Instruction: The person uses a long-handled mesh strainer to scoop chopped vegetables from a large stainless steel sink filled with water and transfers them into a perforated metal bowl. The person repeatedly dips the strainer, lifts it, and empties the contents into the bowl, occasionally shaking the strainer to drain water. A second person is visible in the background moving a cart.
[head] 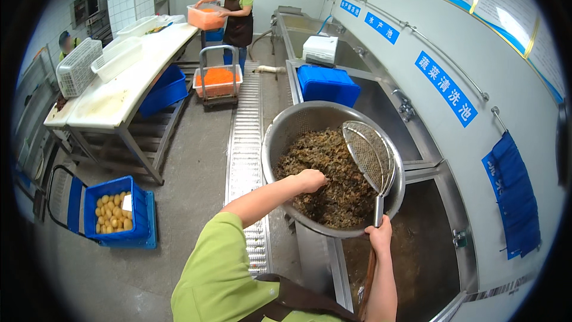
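A large perforated stainless steel basin [270,143] rests on the edge of a steel sink [464,241], and a heap of wet, dark brown chopped food [330,161] fills much of it. My left hand [312,181] reaches over the rim and touches the heap, its fingertips partly hidden, so I cannot tell whether they grip any of it. At the near right rim, my right hand [380,234] holds the handle of a wire mesh skimmer [368,154]. Its round head lies tilted over the right side of the heap. Brownish water stands in the sink below.
A blue plastic crate [328,85] sits behind the basin. A co-worker [239,13] holds a tub of orange food [206,18] beside a white-topped table [111,98]. A trolley [219,98] stands nearby. Lower left is a blue crate of potatoes [109,232]. A floor drain grate [246,143] runs alongside the sinks.
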A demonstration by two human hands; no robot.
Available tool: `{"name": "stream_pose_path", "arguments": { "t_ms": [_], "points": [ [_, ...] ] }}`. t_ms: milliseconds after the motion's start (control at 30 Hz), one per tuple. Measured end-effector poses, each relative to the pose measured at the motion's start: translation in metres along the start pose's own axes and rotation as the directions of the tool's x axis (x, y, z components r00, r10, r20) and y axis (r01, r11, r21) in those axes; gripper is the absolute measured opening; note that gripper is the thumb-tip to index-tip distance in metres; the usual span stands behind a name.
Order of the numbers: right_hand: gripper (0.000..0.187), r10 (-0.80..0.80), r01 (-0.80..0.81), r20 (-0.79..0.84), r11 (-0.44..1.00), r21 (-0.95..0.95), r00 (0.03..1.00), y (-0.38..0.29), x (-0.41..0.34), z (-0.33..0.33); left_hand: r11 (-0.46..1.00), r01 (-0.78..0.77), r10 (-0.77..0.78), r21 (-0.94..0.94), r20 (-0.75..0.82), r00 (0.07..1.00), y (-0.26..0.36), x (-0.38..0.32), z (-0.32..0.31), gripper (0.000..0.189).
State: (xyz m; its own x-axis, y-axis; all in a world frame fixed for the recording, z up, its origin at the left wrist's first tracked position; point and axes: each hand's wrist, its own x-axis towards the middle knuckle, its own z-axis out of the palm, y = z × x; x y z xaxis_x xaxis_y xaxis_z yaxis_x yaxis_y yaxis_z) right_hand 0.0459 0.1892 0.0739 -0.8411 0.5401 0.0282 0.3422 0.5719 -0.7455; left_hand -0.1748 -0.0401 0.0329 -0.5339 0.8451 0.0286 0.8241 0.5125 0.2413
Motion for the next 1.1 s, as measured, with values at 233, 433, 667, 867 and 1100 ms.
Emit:
{"name": "stream_pose_path", "arguments": {
  "t_ms": [233,433,667,867,1100],
  "points": [
    [0.041,0.063,-0.063,-0.007,0.997,0.038,0.998,-0.003,-0.001,0.002,0.972,0.199,-0.16,0.122,-0.269,0.95,-0.1,0.022,-0.045,0.012],
    [0.044,0.101,-0.101,-0.005,0.994,0.052,0.995,-0.001,0.0,0.003,0.887,0.453,-0.454,-0.09,-0.349,0.82,-0.197,0.002,-0.04,0.031],
    [0.043,0.09,-0.09,-0.011,0.995,0.033,0.996,-0.002,0.001,0.003,0.84,0.458,-0.426,0.29,-0.169,0.889,-0.141,-0.036,-0.043,0.024],
    [0.043,0.085,-0.085,-0.011,0.996,0.035,0.996,0.003,0.005,0.004,0.957,0.273,-0.288,0.099,0.45,0.846,-0.027,-0.067,-0.058,0.026],
    [0.04,0.064,-0.062,-0.013,0.991,0.115,0.998,0.017,0.011,0.007,0.912,-0.134,0.161,-0.388,0.039,0.986,0.047,-0.017,-0.11,0.033]
  ]
}}
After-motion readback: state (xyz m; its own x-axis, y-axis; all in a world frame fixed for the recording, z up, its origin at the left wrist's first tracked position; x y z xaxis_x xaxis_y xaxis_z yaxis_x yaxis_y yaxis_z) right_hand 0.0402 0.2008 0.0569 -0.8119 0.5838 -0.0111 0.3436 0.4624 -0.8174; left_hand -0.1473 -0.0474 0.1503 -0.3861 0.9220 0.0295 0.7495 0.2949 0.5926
